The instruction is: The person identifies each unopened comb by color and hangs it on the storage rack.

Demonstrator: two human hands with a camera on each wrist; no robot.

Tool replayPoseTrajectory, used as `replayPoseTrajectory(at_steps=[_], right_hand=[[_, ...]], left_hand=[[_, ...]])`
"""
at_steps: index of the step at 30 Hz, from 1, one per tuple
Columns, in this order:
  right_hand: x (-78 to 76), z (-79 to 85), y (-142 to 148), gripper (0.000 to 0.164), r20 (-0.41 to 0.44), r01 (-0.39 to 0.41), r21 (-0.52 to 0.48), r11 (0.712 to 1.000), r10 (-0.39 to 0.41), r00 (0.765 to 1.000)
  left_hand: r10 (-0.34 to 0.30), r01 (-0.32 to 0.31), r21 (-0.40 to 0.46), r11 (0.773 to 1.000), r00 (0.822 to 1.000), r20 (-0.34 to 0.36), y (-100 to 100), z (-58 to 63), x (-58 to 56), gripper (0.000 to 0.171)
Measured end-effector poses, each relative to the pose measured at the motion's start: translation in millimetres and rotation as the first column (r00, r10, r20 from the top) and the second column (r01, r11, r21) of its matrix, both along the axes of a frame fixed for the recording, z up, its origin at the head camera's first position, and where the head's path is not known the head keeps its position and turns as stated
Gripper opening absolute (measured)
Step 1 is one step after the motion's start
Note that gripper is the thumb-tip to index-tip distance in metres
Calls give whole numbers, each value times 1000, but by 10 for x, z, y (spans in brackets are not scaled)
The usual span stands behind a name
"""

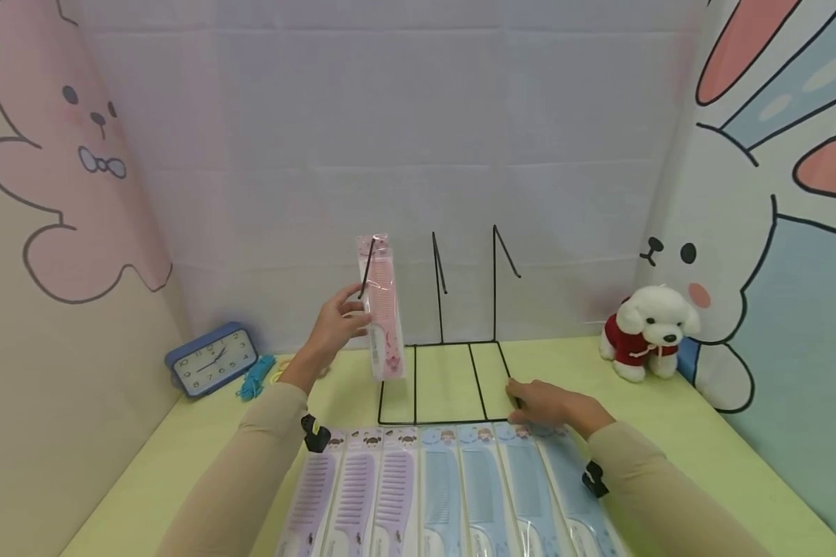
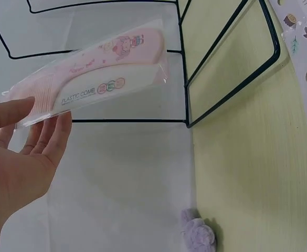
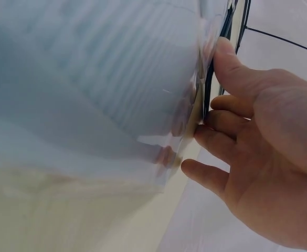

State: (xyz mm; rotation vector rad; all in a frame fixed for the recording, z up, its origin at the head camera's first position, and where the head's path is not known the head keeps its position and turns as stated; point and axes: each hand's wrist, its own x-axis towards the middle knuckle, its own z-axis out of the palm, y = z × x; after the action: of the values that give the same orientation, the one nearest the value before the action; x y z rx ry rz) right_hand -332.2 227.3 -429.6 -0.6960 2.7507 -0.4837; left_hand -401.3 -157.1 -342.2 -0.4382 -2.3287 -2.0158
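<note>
In the head view a pink plastic comb in a clear packet (image 1: 386, 309) hangs upright at the left hook of a black wire rack (image 1: 444, 343). The hook's arm shows in front of the packet's upper part; whether it passes through a hole cannot be told. My left hand (image 1: 337, 321) holds the packet from the left. In the left wrist view, thumb and fingers of that hand (image 2: 24, 152) pinch the packet's comb-tooth end. Low on the rack's right side, near its front corner, my right hand (image 1: 546, 404) grips the wire, thumb against curled fingers (image 3: 224, 123).
Purple comb packets (image 1: 358, 487) and blue comb packets (image 1: 484, 487) lie in a row in front of the rack. A blue clock (image 1: 212, 360) and blue cord bundle (image 1: 255, 377) are at left. A white plush dog (image 1: 648, 329) sits at right.
</note>
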Motion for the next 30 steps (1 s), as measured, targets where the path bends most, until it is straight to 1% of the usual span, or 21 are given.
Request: replayPoseTrajectory(at_steps=[3, 8, 11, 15, 17, 21, 24, 27, 30], right_hand=[[2, -2, -5, 22, 21, 29, 2, 1000, -29, 999], [9, 9, -23, 20, 22, 22, 5, 1000, -22, 1000], [25, 13, -37, 21, 24, 18, 8, 1000, -18, 1000], [60, 26, -51, 27, 22, 15, 6, 1000, -15, 1000], [60, 27, -46, 29, 17, 13, 14, 1000, -13, 1000], [33, 17, -23, 25, 17, 26, 25, 999, -26, 1000], [12, 10, -6, 22, 9, 30, 32, 999, -30, 999], [2, 4, 4, 19, 0, 27, 39, 999, -27, 1000], [8, 13, 3, 19, 2, 25, 40, 999, -25, 1000]], left_hand=[[-15, 15, -13, 1000, 1000, 12, -21, -3, -19, 68], [-41, 41, -13, 999, 999, 20, -56, -35, -47, 66], [-37, 38, -60, 997, 999, 15, -70, -66, -48, 68], [-17, 17, -134, 991, 1000, 2, -87, -88, -45, 69], [-12, 11, -142, 990, 1000, -6, -102, -89, -40, 69], [-19, 17, -124, 992, 1000, -16, -128, -88, 2, 69], [-31, 29, -97, 995, 999, -22, -146, -100, 56, 68], [-31, 29, -86, 996, 999, -25, -166, -122, 145, 67], [-28, 24, -126, 992, 999, -31, -205, -163, 252, 67]])
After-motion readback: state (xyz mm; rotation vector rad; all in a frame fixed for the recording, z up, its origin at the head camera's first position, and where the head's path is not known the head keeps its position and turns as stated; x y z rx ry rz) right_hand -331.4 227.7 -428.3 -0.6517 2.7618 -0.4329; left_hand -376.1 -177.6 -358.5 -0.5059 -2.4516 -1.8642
